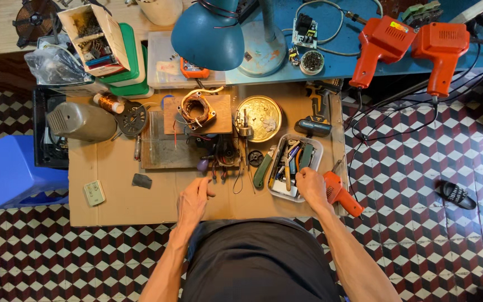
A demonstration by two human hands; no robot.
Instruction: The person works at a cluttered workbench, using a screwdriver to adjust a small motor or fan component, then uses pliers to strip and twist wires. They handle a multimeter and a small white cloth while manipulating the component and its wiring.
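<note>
Floor (420, 168) tiled in red, black and white cubes, cardboard-covered worktop (118, 201) at centre, blue worktop (342, 56) at one o'clock, teal lamp (208, 33) at twelve, blue stool (12, 173) at nine, black sandal (455, 194) at three.

Tool tray (315, 146): clear plastic, rectangular with rounded corners, lying flat and slightly askew on the cardboard sheet (118, 196), at its right-hand edge. Filled with hand tools lying lengthwise: green, blue and yellow handles, metal shafts.

Purple-handled tool (203, 164): small, lying on the cardboard sheet near its middle, well to the left of the tool tray.
</note>
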